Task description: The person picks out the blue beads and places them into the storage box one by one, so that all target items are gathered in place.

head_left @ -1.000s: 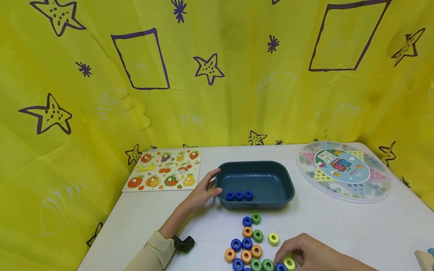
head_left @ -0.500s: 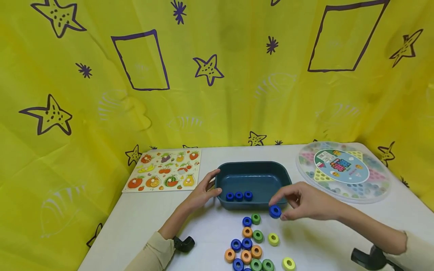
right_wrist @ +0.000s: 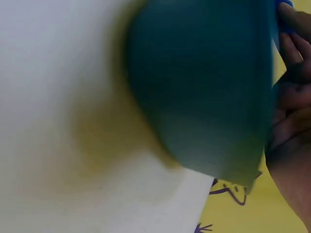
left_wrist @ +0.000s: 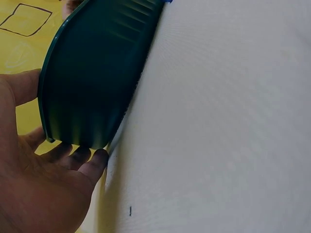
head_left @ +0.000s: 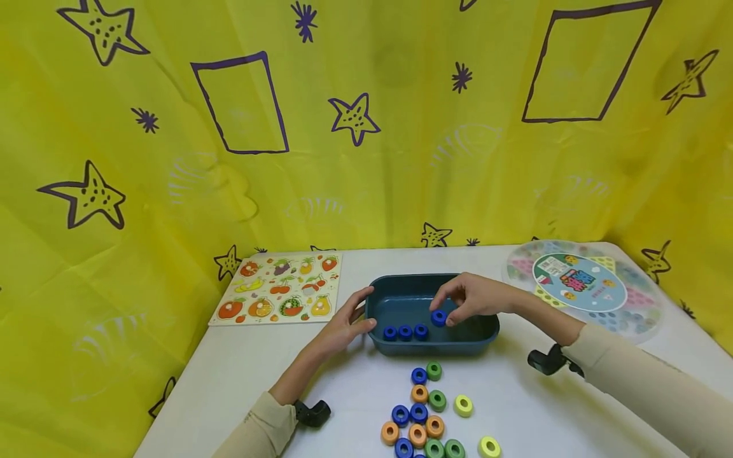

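Observation:
My right hand (head_left: 478, 298) pinches a blue ring-shaped bead (head_left: 439, 318) between thumb and fingertips, over the inside of a dark teal plastic tub (head_left: 458, 348). In the tub, three blue beads (head_left: 405, 332) stand in a row along the near wall. My left hand (head_left: 346, 323) holds the tub's left end, its thumb at the rim. The left wrist view shows the fingers (left_wrist: 92, 167) of that hand against the tub's outer wall. Blurred in the right wrist view, the tub (right_wrist: 204, 97) hides part of the right hand (right_wrist: 294, 111).
Loose blue, orange, green and yellow beads (head_left: 435, 426) lie on the white table (head_left: 343, 394) in front of the tub. A fruit picture board (head_left: 275, 289) lies at the back left. A round game board in clear packaging (head_left: 584, 286) lies at the back right, partly behind the right arm.
My right hand has picked a blue bead from the near group and carried it up and left, over the tub. The left hand has stayed at the tub's left end.

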### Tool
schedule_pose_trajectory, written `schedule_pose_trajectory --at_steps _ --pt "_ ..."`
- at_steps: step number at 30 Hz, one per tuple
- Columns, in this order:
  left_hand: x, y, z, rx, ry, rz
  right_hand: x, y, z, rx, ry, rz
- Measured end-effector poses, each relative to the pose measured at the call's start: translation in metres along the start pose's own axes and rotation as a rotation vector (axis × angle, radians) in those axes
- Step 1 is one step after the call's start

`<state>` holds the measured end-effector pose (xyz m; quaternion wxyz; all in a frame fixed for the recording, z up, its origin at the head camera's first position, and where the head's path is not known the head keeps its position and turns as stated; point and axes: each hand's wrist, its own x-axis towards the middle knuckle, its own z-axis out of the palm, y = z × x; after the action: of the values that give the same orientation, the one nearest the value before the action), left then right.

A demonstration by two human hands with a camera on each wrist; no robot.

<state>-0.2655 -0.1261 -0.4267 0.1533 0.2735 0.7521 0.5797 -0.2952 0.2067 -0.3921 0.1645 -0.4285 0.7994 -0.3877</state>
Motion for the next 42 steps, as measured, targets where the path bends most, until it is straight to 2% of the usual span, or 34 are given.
schedule_pose_trajectory --at_steps 6,13,20,22,28,34,39,42 --pt "0.008 -0.022 0.0 0.0 0.025 0.003 0.015 0.015 0.0 -0.058 -0.106 0.046" --pt "0.01 -0.024 0.002 0.011 0.039 0.015 0.021 0.021 0.002 -0.034 -0.211 0.119" --pt "0.002 0.006 0.005 -0.001 0.002 0.008 0.024 0.025 0.005 -0.03 -0.244 0.159" --pt "0.002 0.006 0.005 0.001 -0.001 0.006 0.025 0.026 0.007 -0.034 -0.248 0.168" --pt "0.002 0.007 0.005 0.002 0.003 -0.001 0.026 0.025 0.008 -0.078 -0.238 0.184" --pt "0.001 0.006 0.004 0.011 0.011 -0.004 0.023 0.015 0.008 -0.139 -0.215 0.175" --pt "0.0 0.005 0.004 0.014 0.009 0.0 0.012 -0.006 0.008 -0.202 -0.099 0.13" --pt "0.0 0.005 0.003 0.014 0.008 -0.001 0.0 -0.024 0.013 -0.2 -0.027 0.078"
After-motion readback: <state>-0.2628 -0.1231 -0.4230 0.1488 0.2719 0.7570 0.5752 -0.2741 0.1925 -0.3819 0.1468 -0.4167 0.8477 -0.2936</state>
